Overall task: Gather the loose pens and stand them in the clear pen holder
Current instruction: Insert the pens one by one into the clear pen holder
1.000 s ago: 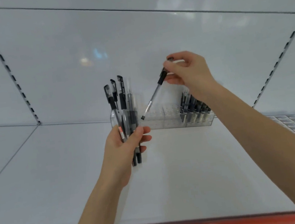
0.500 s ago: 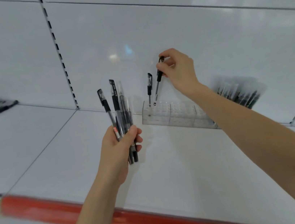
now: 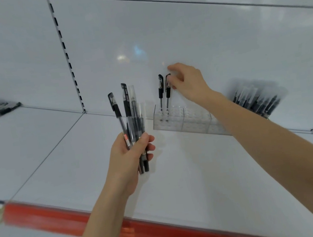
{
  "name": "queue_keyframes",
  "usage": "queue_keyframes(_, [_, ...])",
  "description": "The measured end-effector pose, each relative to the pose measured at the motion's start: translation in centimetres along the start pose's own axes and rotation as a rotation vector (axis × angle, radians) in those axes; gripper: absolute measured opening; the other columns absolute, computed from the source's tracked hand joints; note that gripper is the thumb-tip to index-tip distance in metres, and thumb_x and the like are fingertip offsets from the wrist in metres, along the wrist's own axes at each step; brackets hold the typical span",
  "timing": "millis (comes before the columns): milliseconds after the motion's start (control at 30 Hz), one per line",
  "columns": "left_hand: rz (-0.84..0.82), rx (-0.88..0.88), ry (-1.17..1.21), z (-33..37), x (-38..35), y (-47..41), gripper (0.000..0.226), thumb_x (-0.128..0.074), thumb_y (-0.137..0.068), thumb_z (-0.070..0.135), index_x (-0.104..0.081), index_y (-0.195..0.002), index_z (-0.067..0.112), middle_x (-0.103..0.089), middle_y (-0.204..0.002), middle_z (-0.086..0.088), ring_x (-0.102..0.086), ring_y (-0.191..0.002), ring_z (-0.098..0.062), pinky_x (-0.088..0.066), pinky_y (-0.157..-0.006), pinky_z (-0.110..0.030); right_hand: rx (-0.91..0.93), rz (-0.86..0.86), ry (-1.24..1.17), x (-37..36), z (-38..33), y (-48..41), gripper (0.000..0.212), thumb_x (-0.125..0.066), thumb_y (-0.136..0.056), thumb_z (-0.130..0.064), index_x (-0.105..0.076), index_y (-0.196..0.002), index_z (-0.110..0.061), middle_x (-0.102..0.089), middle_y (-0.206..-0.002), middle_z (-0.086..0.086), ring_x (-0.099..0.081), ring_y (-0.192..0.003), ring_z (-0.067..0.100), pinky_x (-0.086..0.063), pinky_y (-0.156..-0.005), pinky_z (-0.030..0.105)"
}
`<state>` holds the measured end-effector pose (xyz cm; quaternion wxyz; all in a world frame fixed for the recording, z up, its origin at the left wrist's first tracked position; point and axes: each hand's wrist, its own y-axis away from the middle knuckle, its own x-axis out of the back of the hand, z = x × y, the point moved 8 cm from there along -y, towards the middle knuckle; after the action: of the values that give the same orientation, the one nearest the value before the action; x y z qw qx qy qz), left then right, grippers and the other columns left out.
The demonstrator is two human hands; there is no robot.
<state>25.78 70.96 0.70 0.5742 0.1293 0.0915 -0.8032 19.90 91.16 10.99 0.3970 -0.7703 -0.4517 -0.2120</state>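
Left hand point(image 3: 131, 158) gripping a fanned bundle of pens point(image 3: 131, 117) upright above the white shelf point(image 3: 181, 185), while the right hand point(image 3: 186, 82) pinches the cap end of a pen point(image 3: 167, 92) standing in the left end of the clear pen holder point(image 3: 188, 123), just beside a second standing pen point(image 3: 160, 89).

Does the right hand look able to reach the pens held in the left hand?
Probably yes, after letting go: the right hand pinches a pen in the clear holder, and nothing lies between it and the left hand's bundle.
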Motion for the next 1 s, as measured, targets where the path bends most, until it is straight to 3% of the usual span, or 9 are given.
queue_keyframes(100, [-0.033, 0.019, 0.047, 0.0, -0.7, 0.1, 0.007, -0.057, -0.087, 0.010, -0.057, -0.094, 0.008, -0.065, -0.085, -0.004, -0.066, -0.062, -0.007, -0.054, -0.060, -0.023, 0.009, 0.147, -0.133, 2.6, -0.8, 1.6, 0.021, -0.051, -0.091, -0.018, -0.058, -0.111, -0.016, -0.065, -0.082, 0.006, -0.063, -0.081, 0.020, -0.046, -0.079, 0.025])
queue_keyframes(133, [-0.048, 0.029, 0.069, 0.1, -1.1, 0.2, 0.006, -0.057, -0.087, 0.009, -0.057, -0.093, 0.008, -0.064, -0.083, -0.004, -0.067, -0.063, -0.007, -0.055, -0.060, -0.023, -0.016, 0.138, -0.226, 3.0, -0.9, 2.3, 0.010, -0.053, -0.090, -0.019, -0.060, -0.097, -0.019, -0.066, -0.078, 0.004, -0.065, -0.076, 0.019, -0.050, -0.076, 0.030])
queue_keyframes(200, [-0.093, 0.043, 0.097, 0.1, -2.0, 0.2, 0.005, -0.055, -0.088, 0.008, -0.058, -0.092, 0.007, -0.066, -0.080, -0.003, -0.069, -0.065, -0.010, -0.056, -0.060, -0.024, -0.102, -0.040, -0.371, 2.6, -1.5, 4.1, 0.009, -0.057, -0.089, -0.024, -0.060, -0.082, -0.020, -0.068, -0.075, 0.002, -0.067, -0.067, 0.014, -0.054, -0.068, 0.031])
queue_keyframes(300, [-0.167, 0.074, 0.123, -0.1, -3.9, 0.4, 0.005, -0.055, -0.087, 0.007, -0.058, -0.090, 0.008, -0.069, -0.073, -0.001, -0.071, -0.071, -0.016, -0.058, -0.060, -0.026, -0.165, -0.313, -0.457, 1.1, -2.6, 6.6, 0.012, -0.060, -0.086, -0.030, -0.062, -0.086, -0.018, -0.068, -0.073, 0.000, -0.067, -0.063, 0.011, -0.056, -0.062, 0.023])
queue_keyframes(400, [-0.213, 0.095, 0.133, -0.4, -5.6, 0.7, 0.004, -0.055, -0.087, 0.006, -0.058, -0.089, 0.007, -0.069, -0.071, -0.001, -0.072, -0.071, -0.018, -0.058, -0.059, -0.027, -0.177, -0.281, -0.541, 2.5, -2.5, 7.5, 0.010, -0.062, -0.086, -0.020, -0.064, -0.081, -0.011, -0.066, -0.059, -0.005, -0.065, -0.054, 0.008, -0.053, -0.053, 0.017])
queue_keyframes(567, [-0.251, 0.104, 0.109, -1.1, -7.9, 0.6, 0.004, -0.055, -0.087, 0.005, -0.057, -0.090, 0.007, -0.068, -0.073, -0.003, -0.072, -0.070, -0.018, -0.059, -0.062, -0.029, -0.166, -0.340, -0.437, 5.0, -1.4, 9.3, 0.006, -0.066, -0.082, -0.016, -0.064, -0.087, -0.014, -0.070, -0.073, 0.001, -0.069, -0.065, 0.010, -0.056, -0.063, 0.019])
queue_keyframes(800, [-0.315, 0.090, 0.076, -1.5, -10.4, 0.4, 0.010, -0.054, -0.088, 0.004, -0.053, -0.098, 0.006, -0.069, -0.082, -0.007, -0.072, -0.073, -0.019, -0.058, -0.065, -0.032, -0.211, -0.045, -0.429, 11.5, 1.1, 8.8, 0.009, -0.067, -0.079, -0.001, -0.063, -0.085, -0.007, -0.070, -0.061, 0.001, -0.068, -0.059, 0.011, -0.057, -0.061, 0.019])
queue_keyframes(933, [-0.290, 0.088, 0.044, -1.7, -10.3, 0.3, 0.009, -0.054, -0.089, 0.005, -0.054, -0.097, 0.009, -0.065, -0.081, -0.007, -0.070, -0.065, -0.011, -0.057, -0.063, -0.028, -0.105, 0.331, -0.161, 17.5, 3.1, 7.2, 0.014, -0.062, -0.079, 0.001, -0.064, -0.092, -0.006, -0.066, -0.062, 0.006, -0.064, -0.056, 0.009, -0.058, -0.069, 0.026])
queue_keyframes(1000, [-0.283, 0.087, 0.024, -1.8, -10.3, 0.3, 0.008, -0.055, -0.088, 0.006, -0.054, -0.095, 0.011, -0.064, -0.080, -0.005, -0.068, -0.061, -0.008, -0.057, -0.059, -0.023, -0.075, 0.421, 0.014, 18.4, 4.0, 6.6, 0.017, -0.058, -0.079, -0.001, -0.066, -0.093, -0.006, -0.066, -0.069, 0.010, -0.061, -0.058, 0.004, -0.057, -0.076, 0.031])
